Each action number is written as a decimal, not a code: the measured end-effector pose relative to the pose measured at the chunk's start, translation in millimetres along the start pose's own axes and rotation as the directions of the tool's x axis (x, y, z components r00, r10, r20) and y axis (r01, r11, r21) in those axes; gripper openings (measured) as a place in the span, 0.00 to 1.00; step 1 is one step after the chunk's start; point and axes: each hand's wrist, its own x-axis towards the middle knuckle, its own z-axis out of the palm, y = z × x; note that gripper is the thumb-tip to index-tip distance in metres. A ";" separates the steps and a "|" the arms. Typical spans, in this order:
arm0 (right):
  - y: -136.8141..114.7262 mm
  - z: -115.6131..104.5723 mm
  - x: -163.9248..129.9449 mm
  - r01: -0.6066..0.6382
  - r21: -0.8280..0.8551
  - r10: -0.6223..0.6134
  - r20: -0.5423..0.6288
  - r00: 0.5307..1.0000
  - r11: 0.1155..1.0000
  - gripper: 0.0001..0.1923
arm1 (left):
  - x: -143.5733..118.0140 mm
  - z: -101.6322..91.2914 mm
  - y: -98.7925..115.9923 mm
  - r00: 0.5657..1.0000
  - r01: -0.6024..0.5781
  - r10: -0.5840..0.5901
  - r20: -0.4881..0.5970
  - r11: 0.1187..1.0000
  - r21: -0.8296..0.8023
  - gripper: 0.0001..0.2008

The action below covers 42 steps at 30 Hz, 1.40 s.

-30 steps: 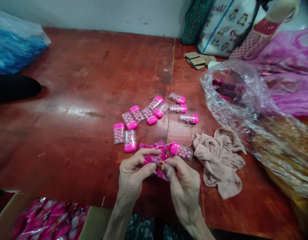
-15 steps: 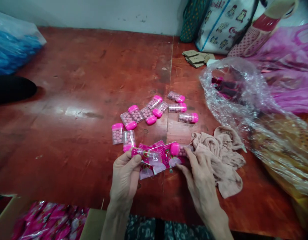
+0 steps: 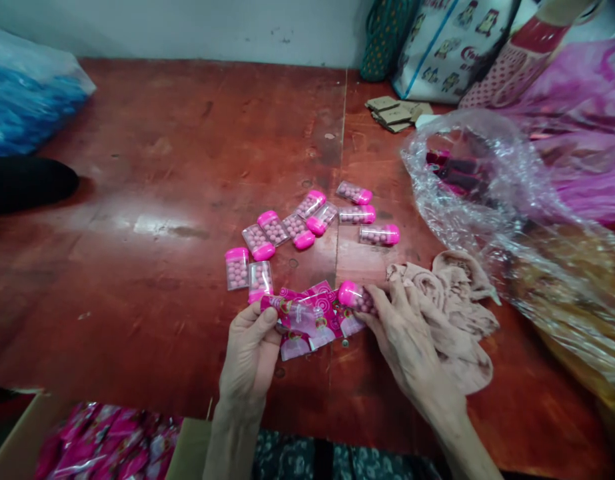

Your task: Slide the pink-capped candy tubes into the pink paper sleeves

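Note:
My left hand [image 3: 252, 343] pinches a pink printed plastic wrapper [image 3: 298, 315] between thumb and fingers, tilted above the table. Under it lie more flat pink wrappers [image 3: 314, 333]. At their right end, the fingers of my right hand [image 3: 404, 333] close round a clear candy container [image 3: 356, 297] with a pink cap, full of small pink balls. Its cap points left, toward the wrapper. Several similar containers [image 3: 273, 229] lie in a loose cluster just beyond my hands. A crumpled beige cloth [image 3: 450, 313] is partly behind my right hand.
A cardboard box [image 3: 190, 450] at front left holds filled pink packets [image 3: 112, 440]. Clear plastic bags [image 3: 507, 193] spread along the right. Cardboard pieces [image 3: 394, 115], a printed bag [image 3: 450, 50] and a blue-filled bag [image 3: 32, 100] stand farther back. A black object [image 3: 30, 183] juts in at left.
My right fingers have closed further round the candy container, and its cap is tilted a little more upward. The left hand still holds the wrapper. The view has shifted slightly.

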 end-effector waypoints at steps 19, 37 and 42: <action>-23.1 -38.9 5.0 -0.072 0.506 -0.122 0.341 0.932 0.859 0.18 | -8.5 0.0 0.9 0.982 0.101 -0.120 0.148 0.987 0.125 0.10; -17.8 -29.7 0.5 -0.168 0.545 -0.058 0.374 0.926 0.821 0.18 | -7.5 -9.5 3.6 0.816 0.150 -0.346 0.462 0.900 0.410 0.17; -17.1 -23.9 -1.4 -0.216 0.604 -0.064 0.407 0.911 0.767 0.18 | -3.9 -10.3 6.2 0.776 0.154 -0.391 0.495 0.878 0.453 0.16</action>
